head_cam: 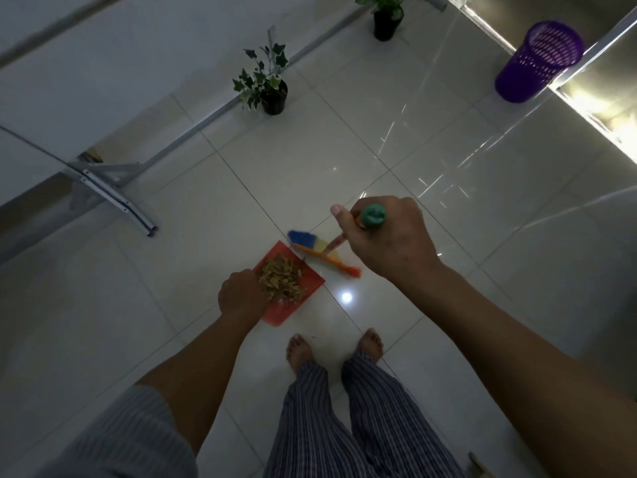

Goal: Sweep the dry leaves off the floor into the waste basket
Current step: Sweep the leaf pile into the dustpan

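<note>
Right hand (389,236) grips broom (324,250); two potted plants (265,84) flank waste basket (537,60).

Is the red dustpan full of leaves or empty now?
Loaded: a heap of dry leaves lies on the red dustpan, which the left hand holds.

A person stands barefoot on a pale tiled floor (344,160), seen from above. The left hand (241,294) grips the near end of a red dustpan (310,281) that holds a heap of dry leaves (282,279). The right hand (386,236) is wrapped round the green-capped handle of a small broom (320,250), whose blue, yellow and orange bristles sit just beside the dustpan's far edge. Two potted plants stand by the far wall, one ivy (265,81) and another (386,15) farther off. A purple waste basket (537,63) stands upright, well apart, at the far right.
</note>
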